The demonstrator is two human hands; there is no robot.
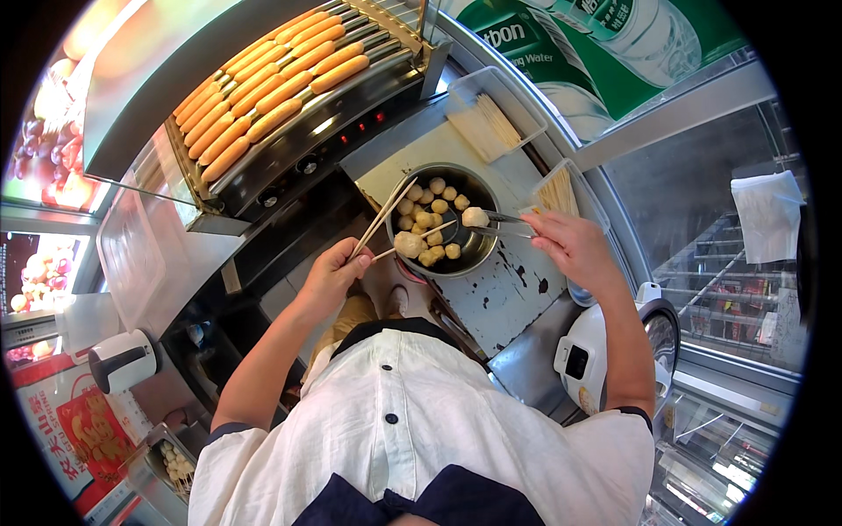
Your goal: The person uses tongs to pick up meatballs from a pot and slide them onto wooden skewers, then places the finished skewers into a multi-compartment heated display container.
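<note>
My left hand [338,268] is closed round several thin bamboo skewers [381,219]. One of them carries a pale meatball [408,245] and reaches over the pot, its bare tip pointing right. With my right hand [574,249] I grip metal tongs [510,226], whose jaws are round another meatball [475,216] above the pot's right side. Below both hands is a round steel pot [494,247], holding several loose meatballs [438,206]. The meatball in the tongs is apart from the skewer's tip.
A roller grill [316,167] with rows of sausages stands at the back left. Clear boxes of bamboo skewers [498,121] line the far right of the stained counter [517,311]. A white rice cooker [579,359] stands by my right forearm; a metal tray [158,438] holds balls at lower left.
</note>
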